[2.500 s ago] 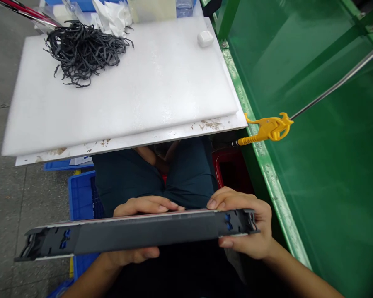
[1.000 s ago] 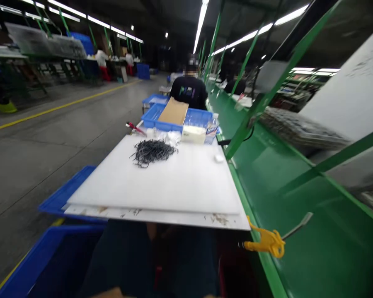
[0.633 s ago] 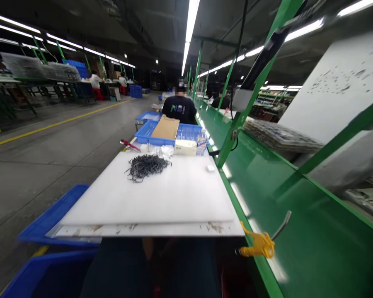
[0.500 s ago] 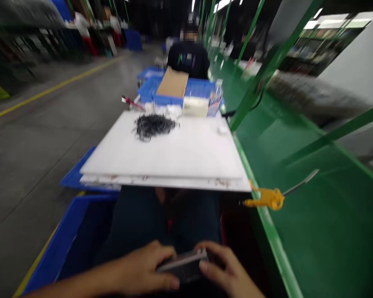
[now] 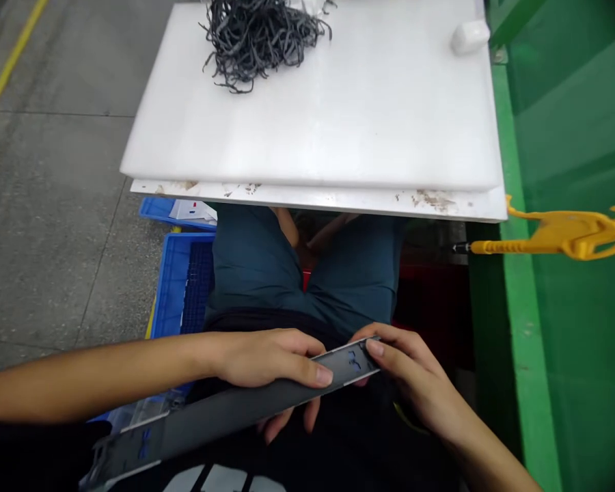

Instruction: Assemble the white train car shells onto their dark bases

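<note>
Both left hand (image 5: 266,359) and right hand (image 5: 415,386) pinch a grey strip (image 5: 236,410).

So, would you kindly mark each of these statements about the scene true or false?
1. The left hand and right hand both grip a long dark grey bar. True.
2. That bar rests on the white plastic board. False: it is held in the hands, below the board's near edge.
3. Tangled black strips lie on the board. True.
4. The yellow tool lies on the board. False: it sits beside the board's right corner, over the green bench.
</note>
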`<state>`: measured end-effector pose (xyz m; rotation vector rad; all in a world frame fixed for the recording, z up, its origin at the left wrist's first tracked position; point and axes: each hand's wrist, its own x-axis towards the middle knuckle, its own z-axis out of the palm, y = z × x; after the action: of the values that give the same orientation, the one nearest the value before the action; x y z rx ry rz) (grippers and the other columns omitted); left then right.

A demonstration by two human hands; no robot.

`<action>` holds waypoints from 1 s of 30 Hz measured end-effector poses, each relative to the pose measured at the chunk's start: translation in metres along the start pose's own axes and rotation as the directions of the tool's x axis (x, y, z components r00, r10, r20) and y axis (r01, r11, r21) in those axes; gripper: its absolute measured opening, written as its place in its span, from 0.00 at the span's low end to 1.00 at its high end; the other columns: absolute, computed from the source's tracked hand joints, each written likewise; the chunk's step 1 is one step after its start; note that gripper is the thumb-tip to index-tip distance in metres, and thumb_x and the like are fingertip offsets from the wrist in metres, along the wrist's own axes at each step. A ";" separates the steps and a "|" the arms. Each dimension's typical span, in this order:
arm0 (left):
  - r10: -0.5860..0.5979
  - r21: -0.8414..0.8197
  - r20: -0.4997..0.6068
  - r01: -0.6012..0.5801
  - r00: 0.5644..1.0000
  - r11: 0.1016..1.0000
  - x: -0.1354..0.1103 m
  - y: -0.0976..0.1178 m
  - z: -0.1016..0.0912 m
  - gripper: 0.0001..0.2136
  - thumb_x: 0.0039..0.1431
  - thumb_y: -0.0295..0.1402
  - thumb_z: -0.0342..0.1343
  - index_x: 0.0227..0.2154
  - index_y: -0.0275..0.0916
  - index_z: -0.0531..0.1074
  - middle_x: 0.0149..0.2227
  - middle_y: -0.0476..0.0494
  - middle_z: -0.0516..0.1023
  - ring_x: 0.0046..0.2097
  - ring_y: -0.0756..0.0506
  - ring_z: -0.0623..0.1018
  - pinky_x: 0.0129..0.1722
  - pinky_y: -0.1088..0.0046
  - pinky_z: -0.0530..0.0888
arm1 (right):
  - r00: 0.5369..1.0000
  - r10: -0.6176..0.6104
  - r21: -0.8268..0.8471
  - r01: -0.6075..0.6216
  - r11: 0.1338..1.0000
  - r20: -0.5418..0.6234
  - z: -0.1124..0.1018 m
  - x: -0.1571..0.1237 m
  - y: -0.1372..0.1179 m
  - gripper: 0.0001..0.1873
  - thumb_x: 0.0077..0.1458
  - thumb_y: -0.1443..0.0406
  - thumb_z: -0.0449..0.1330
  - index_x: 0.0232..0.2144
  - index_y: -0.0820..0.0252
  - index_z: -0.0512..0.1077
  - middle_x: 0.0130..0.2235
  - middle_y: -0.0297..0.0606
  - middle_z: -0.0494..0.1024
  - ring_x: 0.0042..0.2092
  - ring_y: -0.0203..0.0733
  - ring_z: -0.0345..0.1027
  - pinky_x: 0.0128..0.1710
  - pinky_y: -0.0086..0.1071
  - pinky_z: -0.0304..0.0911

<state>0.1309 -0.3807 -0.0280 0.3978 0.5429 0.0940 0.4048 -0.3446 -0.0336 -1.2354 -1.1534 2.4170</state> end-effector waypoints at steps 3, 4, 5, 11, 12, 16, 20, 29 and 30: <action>0.012 -0.036 0.011 -0.012 1.000 0.999 0.001 0.004 0.002 0.19 0.68 0.49 0.63 0.50 0.41 0.70 0.36 0.46 0.81 0.21 0.48 0.76 0.20 0.74 0.73 | 0.989 -0.139 -0.112 0.144 0.983 0.049 -0.005 -0.001 -0.005 0.21 0.70 0.47 0.63 0.44 0.59 0.78 0.36 0.37 0.80 0.36 0.40 0.74 0.37 0.31 0.69; -0.014 -0.034 0.010 0.015 1.000 0.999 0.000 0.006 0.003 0.19 0.68 0.49 0.64 0.50 0.41 0.70 0.34 0.47 0.80 0.21 0.48 0.75 0.21 0.74 0.73 | 0.969 -0.238 -0.195 0.248 0.949 0.072 -0.007 -0.001 -0.006 0.22 0.68 0.46 0.64 0.46 0.58 0.77 0.39 0.38 0.80 0.38 0.42 0.75 0.38 0.32 0.69; -0.048 -0.026 0.004 0.048 0.999 0.998 -0.002 0.008 0.004 0.19 0.68 0.48 0.64 0.50 0.41 0.71 0.33 0.48 0.80 0.21 0.48 0.75 0.21 0.75 0.72 | 0.931 -0.349 -0.319 0.364 0.875 0.106 -0.010 -0.001 -0.008 0.25 0.66 0.45 0.66 0.49 0.58 0.76 0.43 0.40 0.80 0.41 0.43 0.74 0.39 0.34 0.69; -0.239 0.112 -0.273 0.277 0.932 0.954 -0.005 0.012 0.017 0.21 0.63 0.53 0.66 0.43 0.41 0.71 0.31 0.51 0.77 0.20 0.48 0.75 0.18 0.76 0.70 | 0.762 -0.442 -0.879 0.445 -0.172 0.472 -0.014 0.005 -0.008 0.23 0.70 0.47 0.61 0.37 0.62 0.75 0.35 0.40 0.71 0.36 0.46 0.60 0.33 0.41 0.50; -0.261 0.154 -0.318 0.321 0.911 0.935 -0.004 0.013 0.020 0.21 0.62 0.54 0.66 0.41 0.41 0.72 0.30 0.50 0.78 0.20 0.47 0.75 0.17 0.76 0.69 | 0.768 -0.409 -0.870 0.446 -0.211 0.493 -0.013 0.005 -0.007 0.22 0.71 0.48 0.59 0.34 0.61 0.74 0.34 0.39 0.69 0.35 0.46 0.59 0.33 0.42 0.48; -0.250 0.398 -0.400 0.413 0.882 0.820 0.004 0.032 0.029 0.21 0.64 0.55 0.61 0.31 0.41 0.71 0.28 0.46 0.80 0.19 0.46 0.75 0.15 0.74 0.65 | 0.768 -0.362 -0.849 0.474 -0.234 0.528 -0.006 0.003 -0.005 0.18 0.67 0.53 0.61 0.30 0.59 0.70 0.33 0.37 0.66 0.35 0.45 0.55 0.32 0.43 0.43; -0.337 0.520 -0.400 0.514 0.852 0.683 0.014 0.057 0.036 0.21 0.65 0.55 0.58 0.27 0.43 0.69 0.25 0.44 0.80 0.18 0.43 0.76 0.16 0.70 0.66 | 0.773 -0.331 -0.840 0.509 -0.187 0.542 -0.005 -0.002 -0.005 0.18 0.63 0.53 0.64 0.28 0.57 0.69 0.32 0.35 0.66 0.34 0.44 0.54 0.32 0.43 0.43; -0.334 0.675 -0.357 0.488 0.872 0.553 0.029 0.068 0.037 0.21 0.66 0.51 0.57 0.22 0.45 0.67 0.18 0.47 0.72 0.17 0.43 0.69 0.21 0.67 0.62 | 0.770 -0.233 -0.795 0.606 -0.022 0.593 -0.004 0.000 0.007 0.16 0.59 0.55 0.65 0.26 0.58 0.71 0.30 0.34 0.70 0.31 0.41 0.59 0.29 0.42 0.47; -0.341 0.671 -0.356 0.492 0.870 0.554 0.029 0.067 0.036 0.21 0.66 0.52 0.57 0.22 0.45 0.68 0.20 0.46 0.73 0.18 0.43 0.69 0.20 0.67 0.62 | 0.767 -0.232 -0.791 0.612 -0.018 0.598 -0.004 0.001 0.009 0.16 0.59 0.56 0.65 0.26 0.58 0.71 0.30 0.35 0.70 0.31 0.41 0.59 0.29 0.42 0.48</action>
<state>0.1757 -0.3258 0.0126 1.0737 0.8483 -0.6030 0.4088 -0.3483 -0.0418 -0.3387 -2.9511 1.0753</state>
